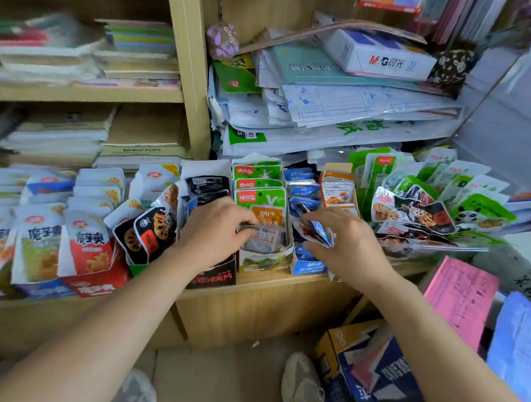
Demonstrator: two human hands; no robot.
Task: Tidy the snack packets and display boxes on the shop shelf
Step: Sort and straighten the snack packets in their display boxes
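Snack packets stand in display boxes along the wooden shop shelf (269, 285). My left hand (214, 228) pinches a blurred clear packet (262, 237) at the front of the green-and-white display box (265, 260), which holds green packets (258, 197). My right hand (348, 241) grips a few blue packets (321, 233) above the blue display box (308, 266). A black display box (215, 275) sits under my left wrist. An orange packet box (336, 188) stands behind my right hand.
White and red packets (86, 242) fill boxes at the left. A loose heap of green and panda packets (446, 198) lies at the right. Stacked papers and an M&G box (381, 58) sit above. Cardboard boxes (368, 363) and my shoes are on the floor.
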